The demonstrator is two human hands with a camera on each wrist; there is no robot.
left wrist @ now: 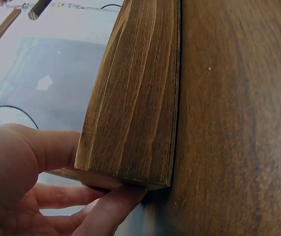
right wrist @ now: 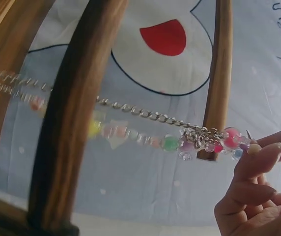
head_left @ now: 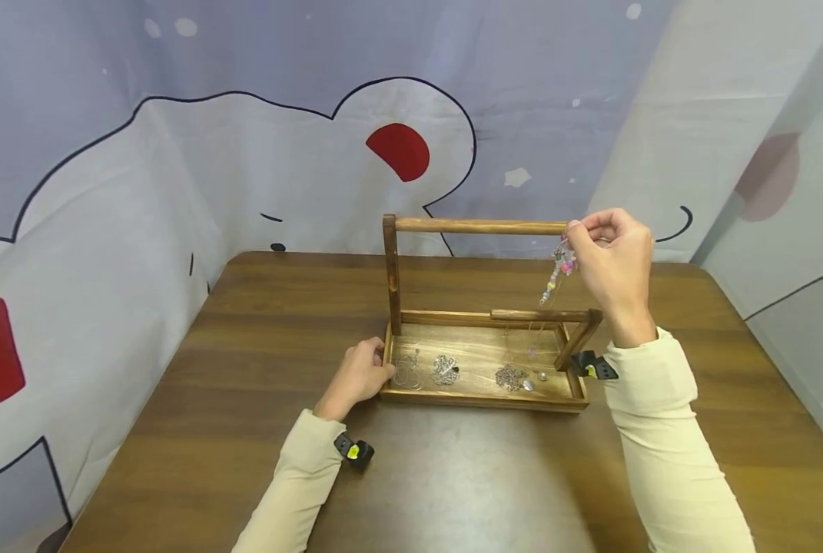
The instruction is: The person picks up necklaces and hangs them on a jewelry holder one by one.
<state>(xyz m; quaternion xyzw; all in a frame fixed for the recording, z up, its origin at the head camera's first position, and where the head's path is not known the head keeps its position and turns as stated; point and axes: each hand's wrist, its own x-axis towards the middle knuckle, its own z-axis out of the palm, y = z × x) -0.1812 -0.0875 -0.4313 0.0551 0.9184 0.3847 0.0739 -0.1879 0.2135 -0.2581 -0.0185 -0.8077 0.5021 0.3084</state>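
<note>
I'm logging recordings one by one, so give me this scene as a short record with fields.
Right hand: pinches the beaded chain at the right end of the upper bar
Looped over bar: cannot tell
Left hand: grips the left end of the wooden tray
In tray: silvery chains
Surface: brown table
Backdrop: printed cloth
</note>
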